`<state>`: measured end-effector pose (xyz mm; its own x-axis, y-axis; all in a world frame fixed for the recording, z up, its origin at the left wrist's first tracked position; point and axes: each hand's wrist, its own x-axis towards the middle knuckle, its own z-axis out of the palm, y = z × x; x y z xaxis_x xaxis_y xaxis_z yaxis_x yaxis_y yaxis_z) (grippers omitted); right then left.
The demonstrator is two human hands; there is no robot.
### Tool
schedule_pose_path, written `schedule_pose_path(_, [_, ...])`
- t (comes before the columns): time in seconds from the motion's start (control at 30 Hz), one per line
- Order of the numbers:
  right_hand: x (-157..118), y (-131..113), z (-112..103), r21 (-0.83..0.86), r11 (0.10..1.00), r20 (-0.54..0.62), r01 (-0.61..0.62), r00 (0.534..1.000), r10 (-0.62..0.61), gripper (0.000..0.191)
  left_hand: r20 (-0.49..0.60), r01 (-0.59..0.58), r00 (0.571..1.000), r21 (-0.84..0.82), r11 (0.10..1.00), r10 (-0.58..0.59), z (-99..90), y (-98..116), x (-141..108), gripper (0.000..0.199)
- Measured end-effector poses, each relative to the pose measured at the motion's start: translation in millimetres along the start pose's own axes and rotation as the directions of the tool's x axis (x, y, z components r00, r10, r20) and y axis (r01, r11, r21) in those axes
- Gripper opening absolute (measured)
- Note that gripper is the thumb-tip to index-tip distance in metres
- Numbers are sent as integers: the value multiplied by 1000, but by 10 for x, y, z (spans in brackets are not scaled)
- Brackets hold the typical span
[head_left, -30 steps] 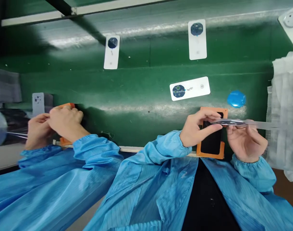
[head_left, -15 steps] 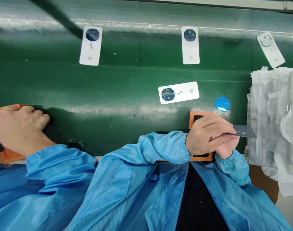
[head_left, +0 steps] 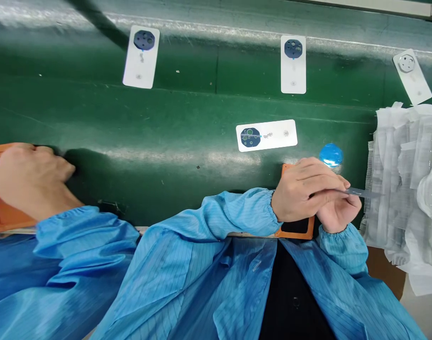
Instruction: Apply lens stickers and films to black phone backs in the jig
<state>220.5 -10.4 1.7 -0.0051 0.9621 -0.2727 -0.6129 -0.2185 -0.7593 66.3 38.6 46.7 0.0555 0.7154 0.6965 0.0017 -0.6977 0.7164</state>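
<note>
A thin grey plate (head_left: 367, 193), probably a phone back panel, is held nearly edge-on at the right. My left hand (head_left: 303, 189) pinches it from the left side, fingers closed over its near end. Below it sits my right hand (head_left: 336, 212), palm upward, its curled fingers gripping the plate from underneath; some fingertips are hidden behind the left hand. Under my hands lies an orange-framed fixture (head_left: 310, 230) with a dark inside, mostly covered. A round blue film piece (head_left: 331, 155) rests on the bench just beyond my hands.
White phone back panels with dark camera areas lie on the green bench (head_left: 148, 123): one panel (head_left: 278, 135) close by, another (head_left: 293, 71) farther back. Wrapped white material (head_left: 396, 189) is stacked at right. At left, a co-worker's hand (head_left: 35, 177) covers another orange fixture (head_left: 13, 212).
The grey plate has tilted from showing its face to nearly edge-on. My right hand has turned, showing more palm. The co-worker's hand has shifted slightly, and the view has moved a little.
</note>
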Motion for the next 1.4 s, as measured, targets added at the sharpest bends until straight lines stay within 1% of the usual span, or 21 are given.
schedule_pose_path(0.1, [38, -134, 31, 2, 998, -43, 62, 997, -62, 23, 96, 80, 992, 14, 997, -81, -88, -47, 55, 11])
schedule_pose_path(0.17, [47, -228, 44, -153, 978, -66, 141, 986, -152, 26, 197, 159, 966, 64, 985, -169, -154, -91, 86, 13])
schedule_pose_path(0.2, [46, -274, 49, -265, 944, -78, 195, 972, -222, 26, 270, 207, 936, 101, 973, -227, -190, -120, 102, 13])
schedule_pose_path(0.23, [43, -319, 53, -391, 886, -88, 250, 948, -306, 24, 353, 255, 890, 141, 956, -290, -227, -155, 119, 11])
schedule_pose_path(0.3, [31, -401, 72, -640, 704, -78, 310, 884, -460, 22, 507, 342, 765, 203, 917, -397, -294, -234, 155, 11])
schedule_pose_path(0.37, [23, -472, 115, -797, 521, -19, 305, 849, -527, 21, 593, 437, 660, 195, 878, -461, -339, -314, 181, 16])
schedule_pose_path(0.43, [28, -528, 186, -850, 403, 94, 339, 851, -517, 20, 611, 569, 619, 86, 818, -494, -355, -383, 191, 17])
schedule_pose_path(0.5, [44, -568, 268, -828, 347, 237, 440, 836, -494, 21, 594, 675, 619, -68, 735, -513, -356, -439, 190, 23])
schedule_pose_path(0.57, [66, -591, 336, -779, 324, 353, 537, 803, -480, 30, 554, 715, 645, -194, 672, -526, -355, -484, 188, 28])
schedule_pose_path(0.63, [84, -598, 373, -748, 332, 391, 575, 785, -480, 36, 496, 702, 690, -284, 653, -527, -355, -518, 188, 26])
schedule_pose_path(0.7, [97, -591, 385, -739, 331, 391, 587, 773, -499, 35, 454, 673, 732, -368, 642, -508, -353, -538, 190, 21])
schedule_pose_path(0.77, [105, -579, 386, -726, 316, 403, 610, 750, -524, 32, 450, 657, 751, -431, 619, -483, -349, -547, 188, 16])
schedule_pose_path(0.83, [114, -571, 391, -704, 294, 436, 646, 721, -540, 34, 460, 657, 751, -443, 610, -475, -348, -554, 182, 17])
schedule_pose_path(0.97, [137, -594, 433, -674, 249, 498, 695, 677, -542, 39, 467, 647, 752, -389, 656, -466, -383, -594, 153, 29])
schedule_pose_path(1.13, [118, -644, 481, -662, 143, 589, 736, 628, -508, 33, 505, 610, 772, -415, 675, -387, -426, -616, 114, 36])
schedule_pose_path(1.2, [136, -613, 457, -691, 113, 579, 714, 640, -506, 26, 511, 630, 749, -350, 693, -422, -407, -602, 120, 37])
schedule_pose_path(1.23, [173, -581, 431, -726, 118, 542, 677, 670, -508, 19, 503, 660, 722, -292, 692, -476, -393, -601, 129, 38])
schedule_pose_path(1.27, [239, -542, 399, -768, 150, 481, 622, 716, -505, 11, 477, 698, 690, -240, 675, -545, -382, -608, 141, 40])
schedule_pose_path(1.3, [337, -503, 360, -804, 219, 397, 553, 772, -496, 6, 435, 738, 658, -205, 643, -615, -376, -623, 158, 43])
schedule_pose_path(1.37, [637, -459, 275, -801, 432, 204, 415, 867, -455, 18, 305, 792, 610, -205, 575, -732, -398, -671, 203, 50])
schedule_pose_path(1.4, [831, -473, 231, -757, 541, 121, 367, 892, -436, 24, 241, 801, 598, -224, 556, -764, -428, -697, 233, 53])
